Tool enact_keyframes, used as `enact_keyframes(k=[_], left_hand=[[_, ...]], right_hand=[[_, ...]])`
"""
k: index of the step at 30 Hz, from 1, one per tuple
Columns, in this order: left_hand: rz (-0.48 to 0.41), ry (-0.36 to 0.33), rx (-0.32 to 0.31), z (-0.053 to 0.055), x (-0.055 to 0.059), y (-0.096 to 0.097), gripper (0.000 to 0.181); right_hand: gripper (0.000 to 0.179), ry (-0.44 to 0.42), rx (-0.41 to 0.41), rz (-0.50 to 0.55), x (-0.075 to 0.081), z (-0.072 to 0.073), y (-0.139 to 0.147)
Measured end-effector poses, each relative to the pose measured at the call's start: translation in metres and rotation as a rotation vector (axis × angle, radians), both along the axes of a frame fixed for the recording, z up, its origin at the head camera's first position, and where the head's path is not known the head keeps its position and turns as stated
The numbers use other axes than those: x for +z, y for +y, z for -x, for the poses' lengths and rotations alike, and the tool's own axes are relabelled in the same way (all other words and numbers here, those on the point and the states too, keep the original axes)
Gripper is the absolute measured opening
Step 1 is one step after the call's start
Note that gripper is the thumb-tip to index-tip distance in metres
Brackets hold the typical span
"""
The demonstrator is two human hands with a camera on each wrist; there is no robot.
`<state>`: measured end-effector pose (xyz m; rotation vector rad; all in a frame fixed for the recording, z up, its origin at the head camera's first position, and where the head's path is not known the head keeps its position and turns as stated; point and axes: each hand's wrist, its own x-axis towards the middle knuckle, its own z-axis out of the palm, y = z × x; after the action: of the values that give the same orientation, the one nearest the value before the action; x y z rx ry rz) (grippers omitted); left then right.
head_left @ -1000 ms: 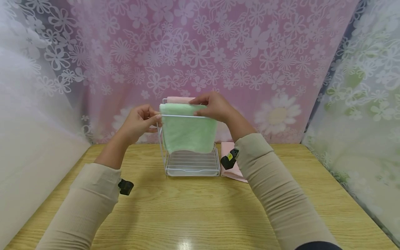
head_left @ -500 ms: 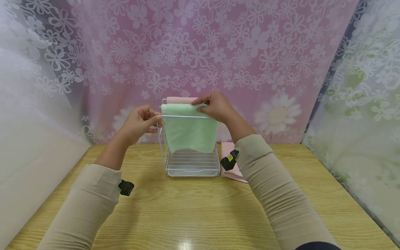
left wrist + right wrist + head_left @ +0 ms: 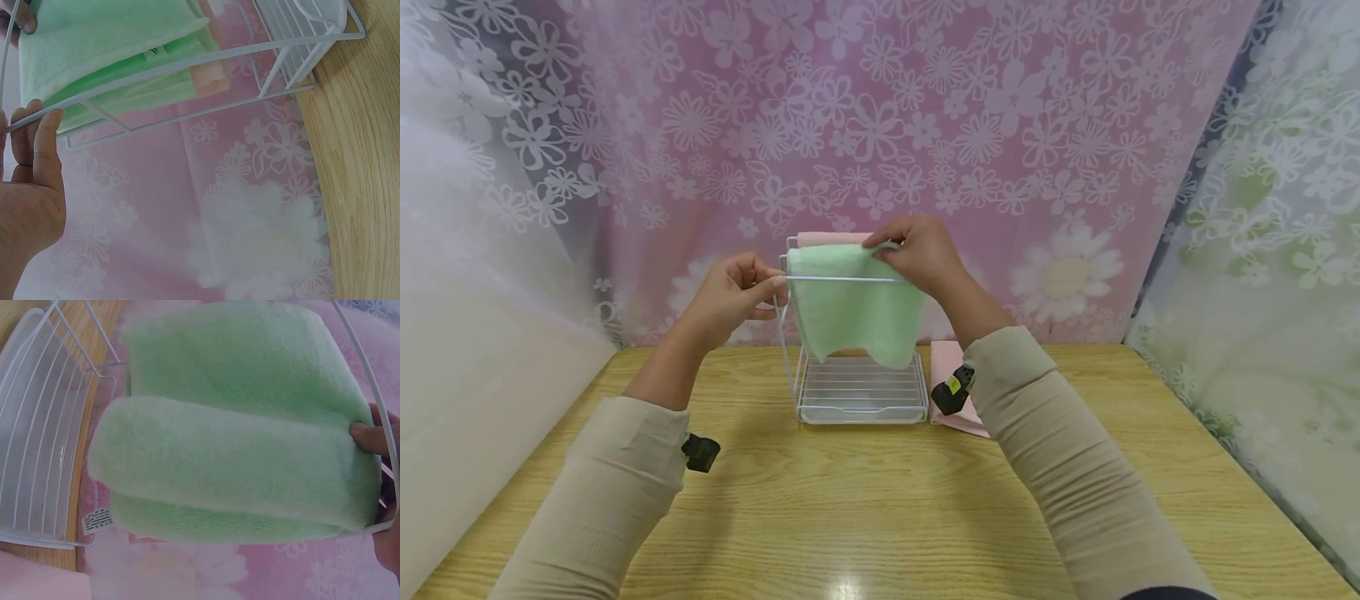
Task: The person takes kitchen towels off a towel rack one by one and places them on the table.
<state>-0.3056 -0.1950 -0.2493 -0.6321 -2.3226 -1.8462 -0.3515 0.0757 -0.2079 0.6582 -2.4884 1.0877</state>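
A light green towel [image 3: 857, 312] hangs over a bar of a white wire rack [image 3: 862, 385], behind the front top bar. My right hand [image 3: 928, 254] pinches the towel's upper edge near its right end, thumb in front. At the rack's top left corner, my left hand [image 3: 737, 292] holds the wire frame between thumb and fingers. More green cloth layers [image 3: 172, 75] show behind the front fold in the left wrist view. The right wrist view shows the towel bulging in a thick fold, with a white printed label [image 3: 98, 520] by its lower edge.
A pink towel [image 3: 831, 239] hangs on the rack behind the green one. A white drip tray [image 3: 862, 415] lies under the rack's bottom grid. Right of the rack, a folded pink cloth [image 3: 946, 358] lies on the wooden table [image 3: 820, 500]. A floral curtain [image 3: 887, 125] stands behind.
My right hand has risen slightly, lifting the towel's top right edge. The towel's lower edge has become wavier. My left hand keeps its hold on the rack.
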Motion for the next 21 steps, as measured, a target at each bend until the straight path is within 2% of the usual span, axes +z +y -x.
enact_keyframes(k=[5, 9, 21], left_hand=[[0.009, 0.011, 0.011, -0.0005, 0.0016, -0.0012, 0.016], [0.008, 0.006, 0.007, -0.0017, 0.0016, -0.0019, 0.019], [-0.018, -0.009, 0.023, -0.0018, -0.0005, -0.0011, 0.017]], right_hand=[[0.015, 0.102, 0.001, 0.032, 0.0019, -0.0031, -0.0011], [0.015, 0.151, 0.014, 0.084, 0.0037, -0.0054, -0.0003], [0.014, 0.134, 0.024, 0.183, 0.0069, -0.0090, 0.0055]])
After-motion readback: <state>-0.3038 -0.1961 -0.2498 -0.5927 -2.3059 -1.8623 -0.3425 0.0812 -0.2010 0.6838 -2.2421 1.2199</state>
